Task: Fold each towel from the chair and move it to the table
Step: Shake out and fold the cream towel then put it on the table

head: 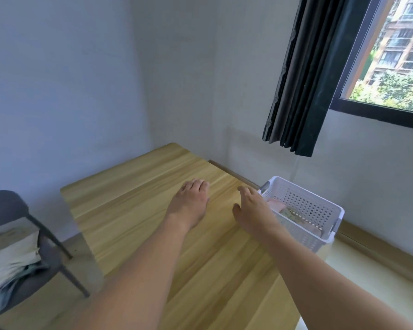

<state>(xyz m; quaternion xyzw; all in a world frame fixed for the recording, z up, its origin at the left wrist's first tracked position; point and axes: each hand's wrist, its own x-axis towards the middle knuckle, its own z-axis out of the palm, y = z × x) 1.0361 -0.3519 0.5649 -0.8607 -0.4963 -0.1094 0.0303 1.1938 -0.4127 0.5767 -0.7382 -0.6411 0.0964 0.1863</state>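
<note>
A light wooden table [134, 206] fills the middle of the view. My left hand [191, 201] hovers over its far part, palm down, fingers curled loosely, holding nothing. My right hand [253, 208] reaches toward the table's right edge, fingers spread, empty, just beside a white perforated basket [320, 210]. At the far left stands a grey chair [7, 206] with pale towels [10, 256] heaped on its seat; one bluish cloth hangs off the front.
The white basket sits at the table's right edge and holds folded pinkish and greenish cloth [289, 211]. A dark curtain [308, 79] hangs by a window [391, 55] at the upper right. White walls close the corner behind the table.
</note>
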